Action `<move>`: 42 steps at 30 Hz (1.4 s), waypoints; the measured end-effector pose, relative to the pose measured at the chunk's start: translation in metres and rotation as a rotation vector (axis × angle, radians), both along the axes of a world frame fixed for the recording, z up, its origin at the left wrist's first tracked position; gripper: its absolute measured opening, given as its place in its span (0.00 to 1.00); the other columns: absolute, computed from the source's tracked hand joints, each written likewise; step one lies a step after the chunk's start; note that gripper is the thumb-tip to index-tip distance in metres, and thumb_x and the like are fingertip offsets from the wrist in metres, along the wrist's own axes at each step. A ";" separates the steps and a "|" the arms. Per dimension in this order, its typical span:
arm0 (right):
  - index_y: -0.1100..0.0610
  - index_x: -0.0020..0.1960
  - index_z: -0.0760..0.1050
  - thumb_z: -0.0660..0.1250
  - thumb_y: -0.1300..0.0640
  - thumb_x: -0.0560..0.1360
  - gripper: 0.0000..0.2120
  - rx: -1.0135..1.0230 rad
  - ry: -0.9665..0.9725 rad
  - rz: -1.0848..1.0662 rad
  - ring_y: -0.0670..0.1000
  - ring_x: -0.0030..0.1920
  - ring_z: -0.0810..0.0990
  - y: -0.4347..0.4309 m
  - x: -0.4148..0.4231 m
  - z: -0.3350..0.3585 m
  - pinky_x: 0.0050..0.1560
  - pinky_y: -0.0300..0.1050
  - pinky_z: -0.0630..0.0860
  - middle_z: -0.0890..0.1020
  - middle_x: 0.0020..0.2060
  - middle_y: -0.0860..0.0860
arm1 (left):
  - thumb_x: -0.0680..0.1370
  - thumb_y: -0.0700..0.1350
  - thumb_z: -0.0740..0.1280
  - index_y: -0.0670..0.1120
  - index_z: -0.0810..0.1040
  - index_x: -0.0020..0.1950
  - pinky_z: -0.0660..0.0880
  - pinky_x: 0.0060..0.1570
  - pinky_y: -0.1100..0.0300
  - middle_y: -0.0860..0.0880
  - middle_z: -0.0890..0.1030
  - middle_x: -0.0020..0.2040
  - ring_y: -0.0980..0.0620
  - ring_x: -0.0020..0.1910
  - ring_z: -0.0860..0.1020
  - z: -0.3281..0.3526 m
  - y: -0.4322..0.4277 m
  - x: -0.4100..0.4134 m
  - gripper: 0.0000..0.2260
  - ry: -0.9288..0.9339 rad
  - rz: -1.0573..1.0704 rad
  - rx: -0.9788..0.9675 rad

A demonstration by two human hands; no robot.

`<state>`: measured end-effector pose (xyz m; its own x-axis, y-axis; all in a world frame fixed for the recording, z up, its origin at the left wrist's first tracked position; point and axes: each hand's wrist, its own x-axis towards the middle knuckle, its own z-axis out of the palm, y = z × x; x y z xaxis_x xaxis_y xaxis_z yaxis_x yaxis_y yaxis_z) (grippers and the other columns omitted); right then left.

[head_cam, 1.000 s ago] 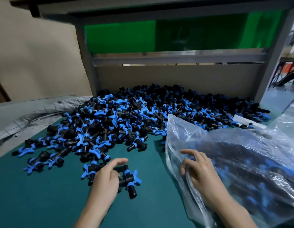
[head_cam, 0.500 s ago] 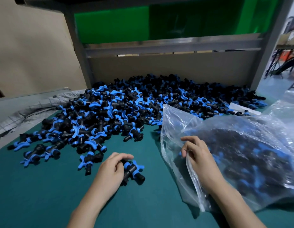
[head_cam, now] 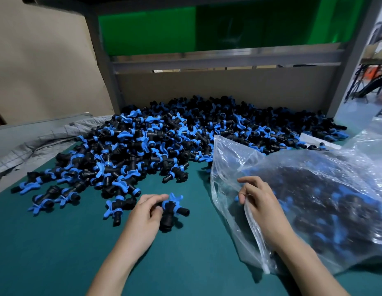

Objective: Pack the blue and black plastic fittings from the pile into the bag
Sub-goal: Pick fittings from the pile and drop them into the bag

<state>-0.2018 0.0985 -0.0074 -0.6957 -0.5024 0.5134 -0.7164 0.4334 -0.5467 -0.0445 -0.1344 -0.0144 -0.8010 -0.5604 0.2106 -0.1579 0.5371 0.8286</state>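
Pile (head_cam: 185, 142) of fittings lay at 12 o'clock. Left hand (head_cam: 143, 218) clasped one fitting (head_cam: 172, 210); right hand (head_cam: 262, 204) pinched the bag (head_cam: 314, 189) rim at 3 o'clock.

bag (head_cam: 314, 167) runs off the right edge, fittings inside (head_cam: 335, 210) are just a dark blur through the plastic

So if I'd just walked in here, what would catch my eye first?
Most likely the big pile of fittings, blue and black, heaped across the back of the green table. Next, the clear plastic bag on the right, already bulging with the same parts; the right hand grips its open edge. Nearer the front, the left hand holds one fitting, apart from the heap.
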 end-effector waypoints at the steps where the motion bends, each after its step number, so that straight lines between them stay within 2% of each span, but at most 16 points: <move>1: 0.50 0.35 0.68 0.58 0.73 0.74 0.19 0.000 -0.004 0.000 0.47 0.58 0.70 0.000 0.001 0.000 0.53 0.43 0.64 0.75 0.55 0.43 | 0.81 0.37 0.62 0.55 0.79 0.57 0.64 0.47 0.82 0.59 0.75 0.55 0.70 0.50 0.73 -0.002 0.000 -0.001 0.14 0.006 -0.003 0.004; 3: 0.50 0.35 0.68 0.58 0.73 0.74 0.19 -0.003 -0.020 -0.004 0.46 0.58 0.70 0.000 0.002 0.000 0.53 0.42 0.64 0.75 0.56 0.43 | 0.80 0.39 0.65 0.55 0.79 0.54 0.65 0.45 0.80 0.57 0.74 0.52 0.66 0.46 0.73 -0.005 0.003 -0.003 0.11 0.010 0.009 -0.023; 5: 0.50 0.36 0.68 0.59 0.73 0.74 0.19 -0.005 -0.030 -0.006 0.45 0.58 0.70 0.000 0.003 0.000 0.53 0.42 0.64 0.74 0.57 0.42 | 0.80 0.42 0.67 0.56 0.78 0.52 0.66 0.43 0.79 0.57 0.74 0.49 0.66 0.44 0.73 -0.007 0.006 -0.006 0.08 0.003 0.038 -0.083; 8: 0.51 0.36 0.68 0.59 0.73 0.74 0.18 -0.008 -0.039 -0.003 0.45 0.58 0.70 0.000 0.004 0.002 0.54 0.43 0.66 0.74 0.57 0.42 | 0.80 0.46 0.67 0.59 0.76 0.48 0.70 0.41 0.74 0.59 0.75 0.49 0.67 0.46 0.74 -0.006 0.008 -0.016 0.07 0.058 0.066 -0.094; 12: 0.51 0.36 0.68 0.60 0.72 0.75 0.18 -0.011 -0.049 -0.001 0.46 0.60 0.70 0.001 0.006 0.003 0.57 0.46 0.68 0.74 0.57 0.42 | 0.81 0.46 0.65 0.62 0.74 0.50 0.71 0.45 0.69 0.63 0.74 0.52 0.67 0.49 0.75 -0.004 0.009 -0.037 0.08 0.141 0.074 -0.053; 15: 0.51 0.36 0.68 0.60 0.72 0.74 0.18 -0.012 -0.051 -0.001 0.46 0.60 0.70 0.000 0.006 0.005 0.58 0.47 0.68 0.74 0.57 0.43 | 0.82 0.43 0.64 0.64 0.74 0.53 0.70 0.49 0.71 0.64 0.73 0.56 0.66 0.52 0.76 0.002 0.007 -0.057 0.13 0.182 0.024 -0.015; 18: 0.50 0.36 0.68 0.59 0.72 0.74 0.18 -0.014 -0.052 -0.004 0.46 0.61 0.70 0.000 0.005 0.004 0.57 0.46 0.68 0.74 0.56 0.42 | 0.81 0.42 0.64 0.61 0.76 0.52 0.71 0.45 0.76 0.61 0.76 0.56 0.66 0.51 0.78 0.005 0.004 -0.075 0.12 0.189 0.002 -0.020; 20: 0.50 0.36 0.68 0.58 0.73 0.74 0.18 -0.016 -0.052 -0.005 0.46 0.61 0.70 0.000 0.004 0.004 0.57 0.46 0.68 0.74 0.56 0.41 | 0.81 0.42 0.65 0.60 0.77 0.51 0.70 0.41 0.76 0.60 0.79 0.53 0.67 0.49 0.78 0.005 0.002 -0.080 0.11 0.205 0.029 0.000; 22: 0.49 0.35 0.67 0.58 0.73 0.73 0.19 -0.020 -0.052 -0.003 0.46 0.62 0.70 -0.001 0.004 0.004 0.57 0.46 0.68 0.74 0.55 0.41 | 0.80 0.41 0.66 0.59 0.78 0.50 0.71 0.41 0.76 0.59 0.82 0.48 0.66 0.47 0.79 0.005 -0.001 -0.079 0.11 0.290 0.080 0.089; 25: 0.50 0.35 0.67 0.59 0.73 0.73 0.19 -0.016 -0.049 -0.009 0.46 0.61 0.70 -0.001 0.002 0.003 0.56 0.46 0.68 0.74 0.55 0.42 | 0.80 0.39 0.66 0.56 0.78 0.51 0.74 0.44 0.73 0.56 0.82 0.47 0.62 0.47 0.80 0.008 -0.006 -0.077 0.11 0.419 0.133 0.232; 29: 0.49 0.35 0.67 0.59 0.73 0.73 0.19 -0.014 -0.043 -0.006 0.46 0.60 0.70 -0.001 0.001 0.002 0.55 0.46 0.68 0.74 0.56 0.41 | 0.80 0.38 0.65 0.55 0.78 0.52 0.75 0.48 0.66 0.55 0.82 0.46 0.58 0.48 0.80 0.009 -0.005 -0.076 0.11 0.446 0.130 0.281; 34: 0.49 0.35 0.67 0.58 0.73 0.73 0.19 -0.017 -0.050 -0.012 0.47 0.60 0.71 -0.002 0.000 -0.001 0.53 0.43 0.65 0.74 0.56 0.40 | 0.80 0.37 0.65 0.53 0.78 0.54 0.76 0.48 0.70 0.59 0.84 0.44 0.60 0.48 0.82 0.008 -0.005 -0.074 0.10 0.453 0.100 0.388; 39: 0.48 0.35 0.67 0.58 0.72 0.73 0.20 -0.012 -0.054 -0.011 0.46 0.60 0.70 -0.002 0.000 -0.002 0.53 0.44 0.65 0.73 0.57 0.39 | 0.81 0.36 0.64 0.48 0.78 0.55 0.78 0.48 0.67 0.49 0.83 0.45 0.56 0.44 0.83 0.008 -0.010 -0.072 0.09 0.530 0.107 0.696; 42: 0.49 0.35 0.68 0.58 0.72 0.73 0.19 -0.010 -0.057 -0.014 0.46 0.60 0.70 -0.002 0.000 -0.002 0.53 0.45 0.66 0.73 0.57 0.39 | 0.80 0.34 0.64 0.46 0.78 0.55 0.77 0.46 0.68 0.48 0.82 0.45 0.57 0.44 0.83 0.009 -0.013 -0.071 0.09 0.579 0.133 0.792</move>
